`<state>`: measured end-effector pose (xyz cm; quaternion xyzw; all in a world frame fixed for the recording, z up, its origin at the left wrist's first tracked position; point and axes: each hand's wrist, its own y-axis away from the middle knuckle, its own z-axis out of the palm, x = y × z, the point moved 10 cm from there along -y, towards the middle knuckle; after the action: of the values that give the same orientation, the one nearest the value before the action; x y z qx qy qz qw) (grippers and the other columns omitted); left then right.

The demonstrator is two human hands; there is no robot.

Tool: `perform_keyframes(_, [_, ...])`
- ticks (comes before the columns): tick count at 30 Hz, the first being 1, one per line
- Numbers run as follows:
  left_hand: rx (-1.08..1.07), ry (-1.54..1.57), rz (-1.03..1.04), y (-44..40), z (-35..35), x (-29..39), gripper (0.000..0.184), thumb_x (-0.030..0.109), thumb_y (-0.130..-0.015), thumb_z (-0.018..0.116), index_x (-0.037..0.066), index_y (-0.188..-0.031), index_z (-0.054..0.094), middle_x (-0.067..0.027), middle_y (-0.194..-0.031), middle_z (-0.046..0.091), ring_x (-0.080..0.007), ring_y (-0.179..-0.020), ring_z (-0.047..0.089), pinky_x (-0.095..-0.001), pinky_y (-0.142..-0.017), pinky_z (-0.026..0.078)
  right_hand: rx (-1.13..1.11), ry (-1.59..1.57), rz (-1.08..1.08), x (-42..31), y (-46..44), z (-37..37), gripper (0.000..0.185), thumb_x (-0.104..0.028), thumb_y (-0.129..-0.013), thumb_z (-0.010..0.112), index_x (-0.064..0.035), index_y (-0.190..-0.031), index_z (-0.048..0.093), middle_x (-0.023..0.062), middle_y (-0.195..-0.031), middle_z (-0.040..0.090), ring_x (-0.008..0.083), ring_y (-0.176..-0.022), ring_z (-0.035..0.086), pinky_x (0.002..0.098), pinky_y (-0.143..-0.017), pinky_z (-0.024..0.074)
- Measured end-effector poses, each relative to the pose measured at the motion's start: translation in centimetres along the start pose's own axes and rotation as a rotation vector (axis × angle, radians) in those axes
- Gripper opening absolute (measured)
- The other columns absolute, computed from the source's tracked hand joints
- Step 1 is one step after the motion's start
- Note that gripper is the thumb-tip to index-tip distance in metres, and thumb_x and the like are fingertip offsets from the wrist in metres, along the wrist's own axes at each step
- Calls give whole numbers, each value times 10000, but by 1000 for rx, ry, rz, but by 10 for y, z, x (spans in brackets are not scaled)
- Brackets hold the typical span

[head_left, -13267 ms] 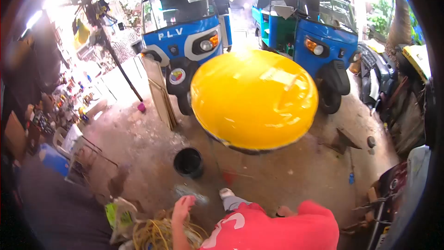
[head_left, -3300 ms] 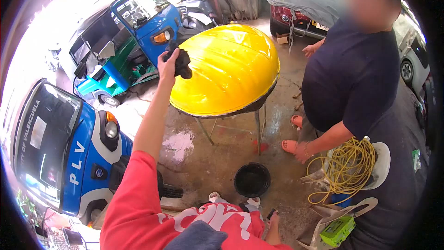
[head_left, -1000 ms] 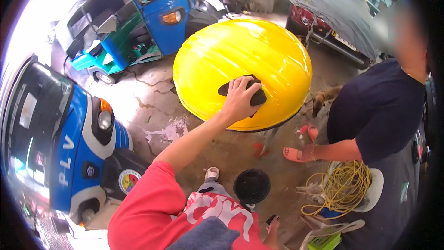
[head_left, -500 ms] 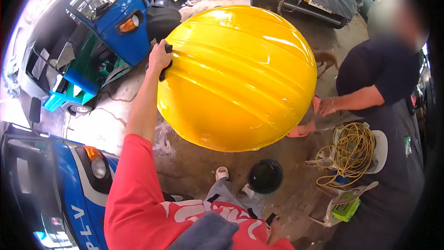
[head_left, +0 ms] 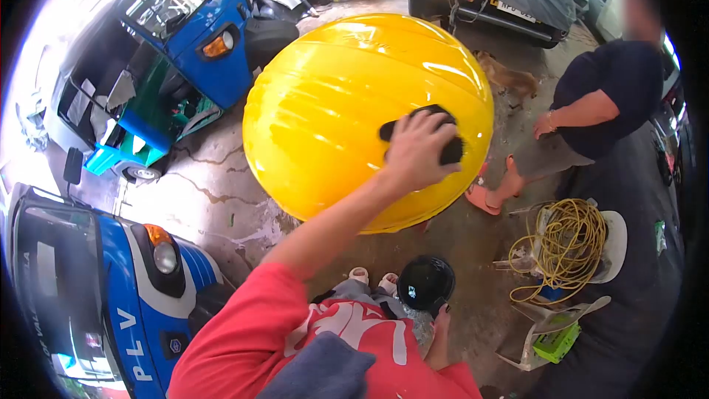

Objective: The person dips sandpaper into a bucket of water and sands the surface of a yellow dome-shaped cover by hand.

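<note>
My left hand [head_left: 419, 149] reaches across a large, glossy yellow domed panel [head_left: 317, 118] and presses a black cloth [head_left: 452, 149] onto its right part. The cloth bunches out beyond the fingers and its edges are blurred. Low down by my right side, my right hand [head_left: 442, 326] is partly visible, its fingers closed around something small and dark beside the black bucket [head_left: 426, 283]. What that small thing is I cannot make out.
Blue three-wheelers [head_left: 214, 44] stand to the left. A person in a dark shirt [head_left: 613, 96] is at the right, near a brown dog [head_left: 509, 77]. A coiled yellow hose [head_left: 569, 240] lies on a white chair. A covered red car [head_left: 473, 0] is behind.
My left hand has swept the black cloth from the panel's left edge to its right part. My right hand has come up beside the bucket. The other person has shifted slightly.
</note>
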<state>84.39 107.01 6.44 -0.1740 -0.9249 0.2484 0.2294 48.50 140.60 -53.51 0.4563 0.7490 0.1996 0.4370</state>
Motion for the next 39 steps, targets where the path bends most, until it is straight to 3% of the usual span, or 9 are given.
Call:
perform_keyframes(4, [-1, 9, -216, 30, -42, -93, 549, 328, -738, 828, 100, -1203, 645, -160, -1284, 632, -334, -1230, 582, -443, -1047, 448, 8, -88, 6, -5, -2, -1, 785, -638, -981, 429, 79, -1233, 625, 281, -1026, 692, 420, -997, 681, 480, -762, 544])
perform_keyframes(7, [82, 63, -731, 72, -86, -221, 580, 389, -835, 764, 95, -1306, 597, -195, -1243, 650, -346, -1130, 641, -406, -979, 504, -35, -211, 117, 29, 5, -4, 788, -637, -982, 436, 81, -1255, 609, 282, -1096, 675, 395, -1034, 663, 479, -790, 552])
perform_keyframes(9, [168, -61, -837, 79, -110, -297, 616, 471, -864, 707, 88, -1331, 586, -202, -1202, 673, -357, -1089, 662, -421, -964, 506, -282, -30, 304, 76, 9, 6, 748, -671, -968, 439, -88, -1435, 477, 197, -1317, 546, 367, -1057, 602, 448, -715, 587])
perform_keyframes(11, [141, -127, -835, 46, -109, -301, 563, 464, -891, 668, 66, -1284, 608, -205, -1108, 704, -348, -1050, 676, -421, -953, 508, -322, -11, 406, 102, 23, -5, 749, -662, -970, 446, -76, -1436, 471, 202, -1332, 536, 374, -1066, 598, 461, -729, 582])
perform_keyframes(15, [14, 75, -538, -39, -24, -228, 389, 364, -889, 662, 39, -1102, 661, -212, -1069, 689, -366, -961, 663, -441, -874, 522, -218, -142, 491, 113, 33, -22, 752, -644, -974, 461, -54, -1439, 459, 212, -1362, 515, 387, -1084, 589, 489, -756, 573])
perform_keyframes(20, [-99, -71, -49, -78, 48, -22, 509, 398, -808, 748, 81, -1189, 634, -174, -1302, 593, -372, -1272, 514, -480, -1077, 405, -152, -228, 501, 77, 29, -16, 757, -621, -978, 478, -25, -1443, 444, 224, -1400, 490, 405, -1107, 578, 524, -790, 561])
perform_keyframes(25, [-72, 37, 3, -80, 52, -21, 486, 336, -772, 768, 92, -1169, 629, -158, -1262, 602, -351, -1253, 528, -448, -1064, 424, -100, -239, 349, -4, -7, 1, 749, -621, -977, 483, -36, -1443, 442, 212, -1397, 494, 397, -1100, 579, 524, -797, 558])
perform_keyframes(27, [-119, 108, -153, -87, 37, -77, 450, 308, -777, 754, 85, -1148, 632, -157, -1187, 631, -342, -1207, 561, -425, -1035, 451, -71, -238, 225, -32, -26, 9, 713, -674, -961, 456, -139, -1433, 472, 146, -1297, 568, 332, -1022, 609, 441, -736, 576])
perform_keyframes(39, [-83, -214, -815, -24, -98, -534, 602, 532, -879, 647, 176, -1354, 544, -225, -1211, 676, -405, -1156, 630, -457, -992, 492, 118, -326, 251, 1, 50, 47, 679, -629, -967, 489, -95, -1387, 495, 127, -1282, 575, 325, -1056, 592, 485, -731, 574])
